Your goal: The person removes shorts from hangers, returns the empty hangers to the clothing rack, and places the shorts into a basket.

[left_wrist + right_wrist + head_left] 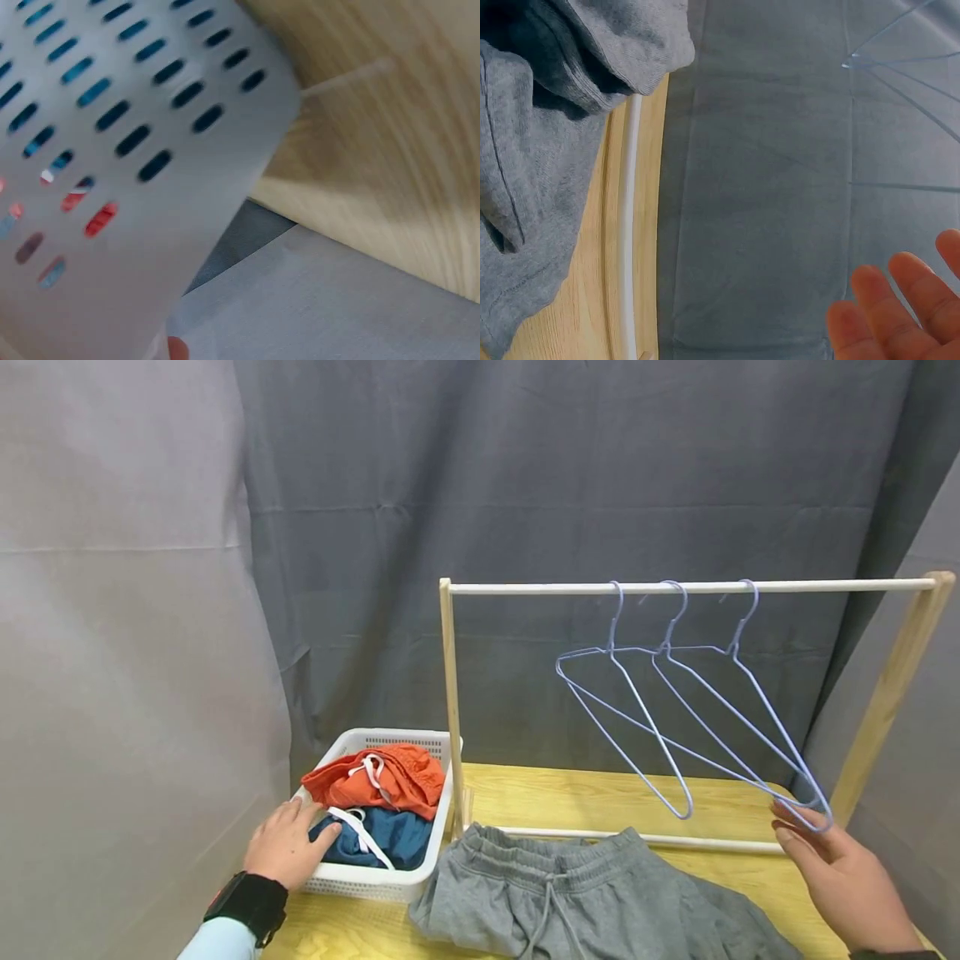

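My left hand (pixel 288 843) rests at the left rim of a white perforated basket (pixel 405 878), fingers loosely extended and thumb reaching over the rim. Inside the basket lie an orange-red garment (pixel 416 777) and a dark blue garment (pixel 401 839), both with white drawstrings. The left wrist view shows the basket's slotted wall (pixel 217 165) close up. On the right, my right hand (pixel 847 877) has its fingers (pixel 889 307) extended, overlapping the lower corner of the rightmost lavender hanger (pixel 776 727). Grey drawstring bottoms (pixel 517 893) lie in front of me, waistband toward the rack.
A wooden garment rack (pixel 525 589) stands on the table (pixel 517 785). Two more hangers, a left one (pixel 648 718) and a middle one (pixel 701 689), hang from its bar. The rack's low white rail (pixel 720 842) runs behind the grey bottoms. Grey curtains (pixel 525 460) surround the table.
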Demonstrator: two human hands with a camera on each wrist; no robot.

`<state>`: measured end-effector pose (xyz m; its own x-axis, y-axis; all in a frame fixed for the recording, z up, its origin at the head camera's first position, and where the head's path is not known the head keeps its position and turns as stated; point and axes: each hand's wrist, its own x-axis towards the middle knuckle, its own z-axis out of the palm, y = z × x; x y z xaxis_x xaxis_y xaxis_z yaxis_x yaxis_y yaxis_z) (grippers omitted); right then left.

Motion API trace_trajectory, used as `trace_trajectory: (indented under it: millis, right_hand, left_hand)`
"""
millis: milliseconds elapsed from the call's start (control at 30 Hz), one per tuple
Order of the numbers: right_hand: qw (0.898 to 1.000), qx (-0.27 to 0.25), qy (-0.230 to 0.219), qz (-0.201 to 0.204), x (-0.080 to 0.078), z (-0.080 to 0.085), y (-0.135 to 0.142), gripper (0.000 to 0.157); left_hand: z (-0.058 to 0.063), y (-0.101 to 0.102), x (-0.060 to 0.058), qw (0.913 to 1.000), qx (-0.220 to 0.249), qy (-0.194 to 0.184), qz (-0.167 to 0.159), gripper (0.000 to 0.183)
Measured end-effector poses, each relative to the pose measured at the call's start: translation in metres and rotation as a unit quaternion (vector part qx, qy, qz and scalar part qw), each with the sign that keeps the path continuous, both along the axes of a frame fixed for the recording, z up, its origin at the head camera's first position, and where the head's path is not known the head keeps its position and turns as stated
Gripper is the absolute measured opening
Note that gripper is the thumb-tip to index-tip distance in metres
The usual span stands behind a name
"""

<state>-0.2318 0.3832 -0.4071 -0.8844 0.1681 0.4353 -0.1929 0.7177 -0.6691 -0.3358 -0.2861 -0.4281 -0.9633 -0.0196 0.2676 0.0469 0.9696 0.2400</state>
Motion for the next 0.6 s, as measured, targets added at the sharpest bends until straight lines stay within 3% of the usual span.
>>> trace_trajectory:
  millis: [133,300,600]
  right_hand:
    - [0.999,0.044,-0.016,0.01,-0.001,0.002,-0.006,0.054]
    - [0.997,0.061,-0.032,0.032,-0.003,0.006,-0.021,0.057]
    - [0.993,0.082,0.002,0.083,-0.009,0.001,-0.047,0.055]
  left_hand:
    - [-0.005,0.0,0.0,1.0,-0.001,0.004,0.006,0.069]
    - [-0.008,-0.001,0.0,0.9998,0.002,0.008,0.02,0.068]
    - [-0.005,0.003,0.001,0.9996,-0.005,0.003,0.029,0.067]
